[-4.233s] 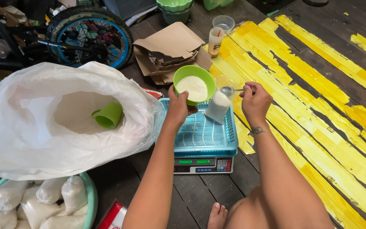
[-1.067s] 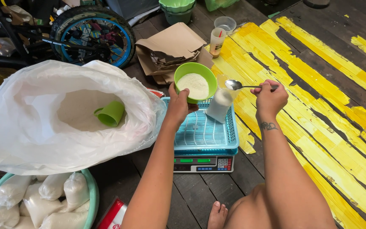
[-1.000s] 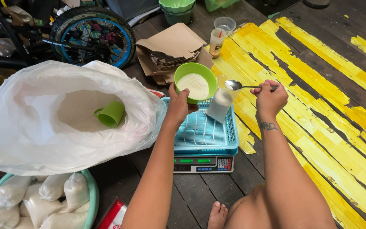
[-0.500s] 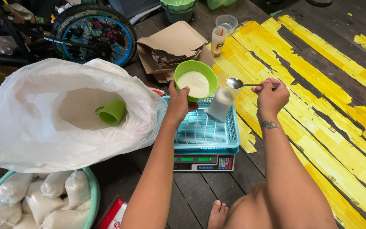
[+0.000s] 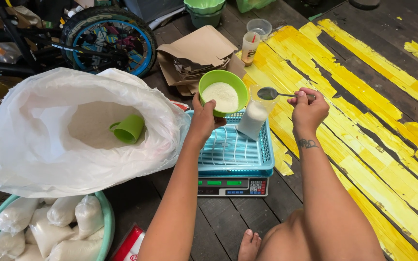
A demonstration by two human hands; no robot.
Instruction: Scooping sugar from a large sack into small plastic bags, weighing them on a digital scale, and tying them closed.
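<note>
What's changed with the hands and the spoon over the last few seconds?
The right hand lifted the spoon from the small bag on the scale basket and drew slightly right; it now hovers above the bag. The left hand still holds the green bowl. Sack and cup unchanged.
</note>
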